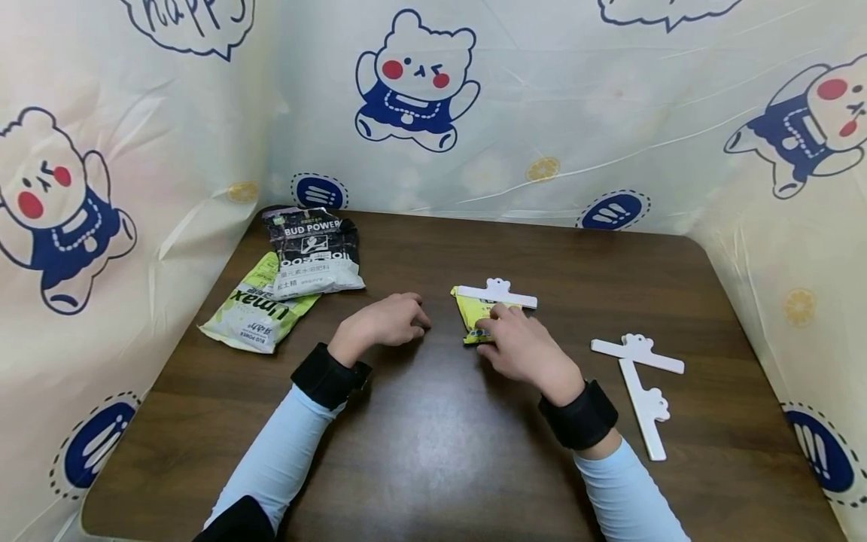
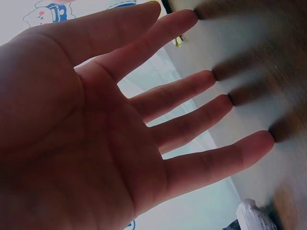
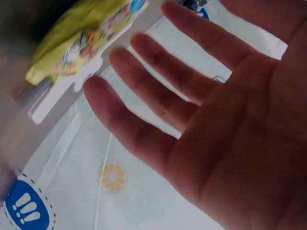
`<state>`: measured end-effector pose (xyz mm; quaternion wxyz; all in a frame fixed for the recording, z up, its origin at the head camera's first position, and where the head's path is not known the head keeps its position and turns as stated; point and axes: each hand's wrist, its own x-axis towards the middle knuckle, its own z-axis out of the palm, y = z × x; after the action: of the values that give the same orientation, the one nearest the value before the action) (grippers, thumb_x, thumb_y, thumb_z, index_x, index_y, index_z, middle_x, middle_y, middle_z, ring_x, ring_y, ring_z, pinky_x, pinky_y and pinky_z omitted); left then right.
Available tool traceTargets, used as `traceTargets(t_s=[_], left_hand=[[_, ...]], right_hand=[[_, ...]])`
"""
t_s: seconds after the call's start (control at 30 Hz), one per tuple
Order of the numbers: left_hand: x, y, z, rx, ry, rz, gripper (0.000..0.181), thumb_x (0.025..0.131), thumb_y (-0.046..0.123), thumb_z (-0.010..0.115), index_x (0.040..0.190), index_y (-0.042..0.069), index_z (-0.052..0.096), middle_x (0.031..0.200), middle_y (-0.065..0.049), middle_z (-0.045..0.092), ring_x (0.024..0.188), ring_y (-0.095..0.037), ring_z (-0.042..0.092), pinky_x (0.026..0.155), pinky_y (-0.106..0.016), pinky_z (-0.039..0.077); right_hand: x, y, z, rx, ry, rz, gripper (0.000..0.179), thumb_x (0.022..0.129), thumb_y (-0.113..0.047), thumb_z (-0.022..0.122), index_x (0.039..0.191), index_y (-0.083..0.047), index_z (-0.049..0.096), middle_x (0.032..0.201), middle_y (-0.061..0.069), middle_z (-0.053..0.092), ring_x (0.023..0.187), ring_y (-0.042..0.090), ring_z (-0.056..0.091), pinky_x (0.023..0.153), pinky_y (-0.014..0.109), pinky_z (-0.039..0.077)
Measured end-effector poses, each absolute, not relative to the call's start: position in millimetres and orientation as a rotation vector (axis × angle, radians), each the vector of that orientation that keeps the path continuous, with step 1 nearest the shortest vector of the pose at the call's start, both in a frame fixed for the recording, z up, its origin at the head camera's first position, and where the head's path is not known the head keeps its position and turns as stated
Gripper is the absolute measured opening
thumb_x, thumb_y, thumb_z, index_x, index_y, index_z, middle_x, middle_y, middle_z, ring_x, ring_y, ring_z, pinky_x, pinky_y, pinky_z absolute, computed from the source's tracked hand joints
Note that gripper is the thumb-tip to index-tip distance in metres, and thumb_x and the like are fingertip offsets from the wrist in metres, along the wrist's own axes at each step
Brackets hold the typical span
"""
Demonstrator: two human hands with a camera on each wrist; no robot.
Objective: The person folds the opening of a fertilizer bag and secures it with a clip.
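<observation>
A small yellow bag [image 1: 477, 312] lies at mid-table with a white bag clip [image 1: 497, 292] across its far edge. Over the bag's near right side is my right hand [image 1: 524, 350], its fingers spread and loosely bent; whether they touch the bag I cannot tell. The right wrist view shows the yellow bag [image 3: 81, 36] beyond the fingertips and nothing held in the palm. To the left of the bag, my left hand [image 1: 384, 325] has its fingertips at the tabletop. Its fingers [image 2: 211, 167] are extended and apart, holding nothing.
At the far left, a black bag [image 1: 314, 252] overlaps a green and white bag [image 1: 260, 316]. Two more white clips lie on the right, one clip [image 1: 638, 352] crosswise and another clip [image 1: 645, 410] angled below it. Patterned sheeting [image 1: 501, 98] surrounds the brown table [image 1: 433, 467].
</observation>
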<state>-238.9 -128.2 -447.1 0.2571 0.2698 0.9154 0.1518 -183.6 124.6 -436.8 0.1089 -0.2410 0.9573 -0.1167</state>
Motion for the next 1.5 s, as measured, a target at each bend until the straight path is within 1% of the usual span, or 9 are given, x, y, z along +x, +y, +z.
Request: traceTargets(t_s=[0.17,0.33,0.5,0.63,0.77,0.87,1.0,1.07,1.5], left_hand=[[-239.2,-128.5,-449.0,0.733,2.487,0.416,0.028,0.103,0.012,0.063,0.129,0.005,0.074,0.152,-0.027,0.051,0.139,-0.04,0.05,0.116,-0.056,0.042],[-238.5,-128.3,-448.8,0.721,2.491,0.413,0.028,0.103,0.013,0.063,0.128,0.005,0.075,0.151,-0.025,0.052,0.138,-0.039,0.05,0.116,-0.055,0.042],[-238.6,-127.2,-444.9,0.733,2.495,0.419,0.028,0.103,0.011,0.062,0.127,0.005,0.075,0.15,-0.026,0.052,0.138,-0.04,0.05,0.116,-0.056,0.042],[-238.5,-127.3,-444.2,0.723,2.491,0.421,0.028,0.103,0.012,0.062,0.127,0.005,0.075,0.152,-0.026,0.051,0.139,-0.04,0.049,0.116,-0.055,0.042],[-239.8,-127.6,-445.7,0.725,2.489,0.426,0.028,0.103,0.012,0.062,0.126,0.005,0.075,0.152,-0.026,0.051,0.139,-0.039,0.049,0.117,-0.055,0.041],[-241.0,-127.9,-445.7,0.736,2.493,0.425,0.027,0.103,0.012,0.062,0.125,0.006,0.076,0.15,-0.025,0.053,0.136,-0.039,0.051,0.116,-0.055,0.042],[-241.2,-128.8,-445.6,0.754,2.497,0.427,0.027,0.102,0.011,0.062,0.125,0.005,0.076,0.148,-0.025,0.054,0.135,-0.04,0.052,0.115,-0.055,0.043],[-241.3,-129.1,-446.0,0.758,2.495,0.433,0.027,0.102,0.011,0.062,0.125,0.005,0.076,0.15,-0.026,0.052,0.137,-0.041,0.05,0.116,-0.055,0.042],[-238.9,-128.8,-449.2,0.714,2.482,0.443,0.028,0.103,0.012,0.061,0.127,0.005,0.075,0.158,-0.027,0.046,0.145,-0.042,0.042,0.12,-0.056,0.037]], right_hand=[[-178.2,116.4,-438.8,-0.687,2.781,-0.315,0.044,0.098,-0.027,0.073,0.136,-0.006,0.067,0.131,0.018,0.061,0.116,0.035,0.057,0.094,0.054,0.056],[-175.5,111.6,-438.6,-0.631,2.762,-0.295,0.046,0.096,-0.03,0.075,0.135,-0.005,0.067,0.131,0.017,0.06,0.116,0.036,0.054,0.092,0.054,0.057],[-173.4,110.2,-437.5,-0.592,2.755,-0.291,0.046,0.096,-0.03,0.075,0.135,-0.007,0.067,0.133,0.016,0.058,0.122,0.038,0.052,0.093,0.056,0.055],[-173.2,110.5,-438.0,-0.576,2.748,-0.301,0.047,0.098,-0.03,0.072,0.138,-0.007,0.065,0.141,0.018,0.055,0.128,0.04,0.05,0.098,0.058,0.054],[-177.8,113.4,-438.9,-0.539,2.741,-0.302,0.053,0.1,-0.031,0.07,0.145,-0.006,0.06,0.154,0.024,0.047,0.138,0.044,0.044,0.106,0.061,0.049],[-182.9,118.3,-439.4,-0.521,2.742,-0.303,0.056,0.1,-0.032,0.07,0.147,-0.005,0.057,0.159,0.025,0.042,0.143,0.045,0.04,0.108,0.063,0.046],[-189.3,126.1,-440.1,-0.503,2.753,-0.326,0.056,0.1,-0.031,0.07,0.148,-0.004,0.056,0.16,0.026,0.041,0.144,0.046,0.038,0.107,0.066,0.047],[-192.3,129.7,-440.5,-0.498,2.762,-0.335,0.057,0.101,-0.03,0.07,0.149,-0.004,0.055,0.161,0.027,0.04,0.144,0.047,0.038,0.107,0.066,0.047],[-210.4,151.8,-453.1,-0.5,2.796,-0.441,0.058,0.101,-0.026,0.068,0.15,0.0,0.052,0.16,0.03,0.04,0.144,0.05,0.036,0.114,0.067,0.039]])
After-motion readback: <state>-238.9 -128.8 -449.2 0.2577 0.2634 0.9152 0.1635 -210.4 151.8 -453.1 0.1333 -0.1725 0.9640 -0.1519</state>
